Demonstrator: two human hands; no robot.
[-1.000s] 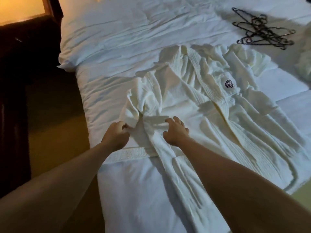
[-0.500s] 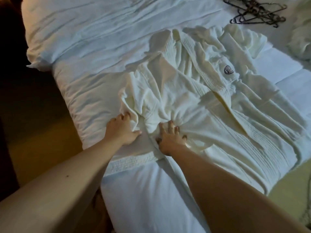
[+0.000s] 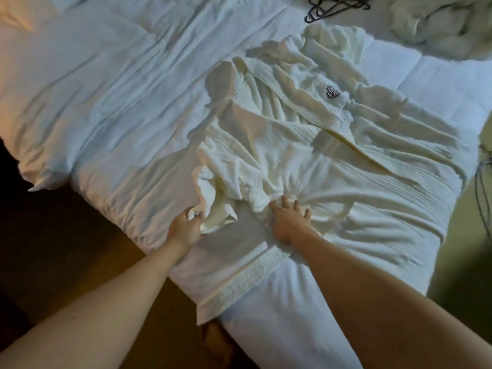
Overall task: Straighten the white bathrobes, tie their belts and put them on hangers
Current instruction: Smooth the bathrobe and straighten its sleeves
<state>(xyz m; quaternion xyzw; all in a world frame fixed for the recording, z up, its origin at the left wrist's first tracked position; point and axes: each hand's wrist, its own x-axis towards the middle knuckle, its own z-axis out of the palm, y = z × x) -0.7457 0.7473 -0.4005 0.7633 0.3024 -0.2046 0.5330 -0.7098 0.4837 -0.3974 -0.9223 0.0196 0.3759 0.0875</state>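
Nearest the camera, two bare forearms reach over the edge of the bed, where a ribbed white belt lies flat across the sheet and hangs off the near side. Just beyond it, the left hand has its fingers curled round a bunched edge of the bathrobe, pinching a fold of cloth. The right hand lies on the robe's waist with fingers spread and fairly straight, pressing the cloth down; creases fan out from under it. The robe sprawls rumpled over the middle of the bed, collar away from the person, a small dark logo on its chest. It looks soft, thick and limp, probably a little heavy when lifted, and likely to sag and slide instead of keeping a shape. The firmer ribbed collar band and the shoulders seem the best places to hold it, and the belt can be taken by its ends. Farther off, dark wire hangers lie tangled near the top edge, and another crumpled white heap, perhaps a second robe, sits at the far right.
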